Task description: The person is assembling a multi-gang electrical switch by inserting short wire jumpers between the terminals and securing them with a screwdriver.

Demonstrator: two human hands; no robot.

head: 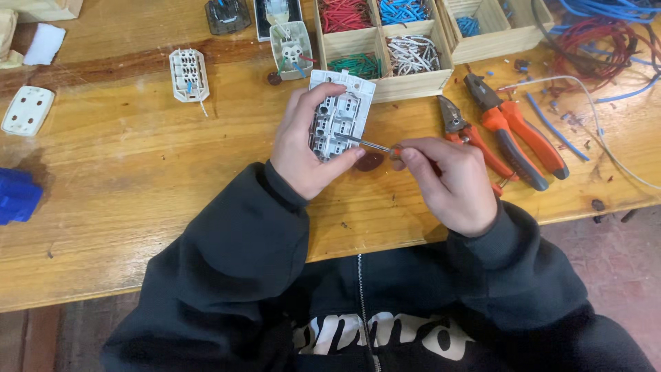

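Nearest the camera, 2 dark sleeves are reaching out over the front edge of the wooden desk (138,227). The left hand (306,148) is gripping a white switch module (339,114) with its back facing up; the thumb is lying along the module's lower edge and the fingers are wrapping its left side, so this grip is pressed around the module, holding it just above the desk. The right hand (451,182), at 3 o'clock of the module, is pinching a small screwdriver (375,146) between thumb and fingertips; the thin metal shaft is pointing toward 9 o'clock, and its tip is touching the module's lower terminals.

Just beside the right hand, at 2 o'clock, 2 pairs of orange-handled pliers (513,134) are lying side by side on the desk, jaws pointing away from the person. Short wire offcuts are lying scattered beyond them.

Further out, at 12 o'clock of the module, a wooden divider box (413,84) is holding bundles of red, blue, green and white wire pieces in separate compartments. At 10 o'clock, a second white module (188,74) is lying alone, and a white cover plate (27,110) is resting near the desk's left edge. A blue object (17,196) is sitting at 9 o'clock. Loose red and blue cables (606,38) are coiling at 2 o'clock, far back.
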